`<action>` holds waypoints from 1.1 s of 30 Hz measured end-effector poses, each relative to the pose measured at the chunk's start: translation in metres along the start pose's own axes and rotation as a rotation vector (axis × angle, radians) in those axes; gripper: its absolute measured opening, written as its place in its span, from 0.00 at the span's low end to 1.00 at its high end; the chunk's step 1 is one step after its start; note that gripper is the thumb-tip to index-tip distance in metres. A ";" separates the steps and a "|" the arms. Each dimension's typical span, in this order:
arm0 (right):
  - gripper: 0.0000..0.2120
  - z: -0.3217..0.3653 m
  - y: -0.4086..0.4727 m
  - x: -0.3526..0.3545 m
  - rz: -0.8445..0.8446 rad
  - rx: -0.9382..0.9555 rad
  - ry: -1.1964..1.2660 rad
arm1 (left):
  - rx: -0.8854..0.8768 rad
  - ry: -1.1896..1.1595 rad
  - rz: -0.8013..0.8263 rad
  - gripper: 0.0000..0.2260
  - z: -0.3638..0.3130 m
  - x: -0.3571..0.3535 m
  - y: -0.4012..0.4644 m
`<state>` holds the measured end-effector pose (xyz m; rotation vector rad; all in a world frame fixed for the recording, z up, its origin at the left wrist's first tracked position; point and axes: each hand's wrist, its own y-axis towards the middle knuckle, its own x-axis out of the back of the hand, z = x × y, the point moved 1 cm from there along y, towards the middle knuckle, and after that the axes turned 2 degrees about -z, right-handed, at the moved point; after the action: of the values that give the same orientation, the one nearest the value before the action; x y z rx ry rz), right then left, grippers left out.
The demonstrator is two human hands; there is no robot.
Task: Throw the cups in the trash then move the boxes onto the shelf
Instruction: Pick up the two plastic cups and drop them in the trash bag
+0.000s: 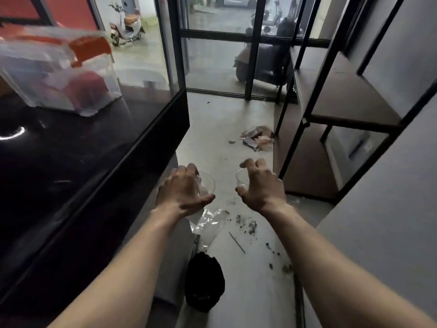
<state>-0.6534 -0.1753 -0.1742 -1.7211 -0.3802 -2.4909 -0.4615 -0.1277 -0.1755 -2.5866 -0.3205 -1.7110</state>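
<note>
Both bare arms reach out over the grey floor. Left hand is wrapped around a clear plastic cup. Right hand grips another clear plastic cup. Below sits a black trash bag.

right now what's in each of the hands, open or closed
Left hand: closed around a clear plastic cup.
Right hand: closed around another clear cup.
</note>
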 end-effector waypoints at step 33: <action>0.38 -0.134 -0.145 -0.609 0.563 -0.246 0.242 | 0.305 0.051 0.526 0.39 0.280 -0.567 -0.091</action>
<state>-0.5862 -0.1101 -0.8076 -1.3196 0.3926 -2.3327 -0.4376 -0.0912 -0.8123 -2.1508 0.0926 -1.4094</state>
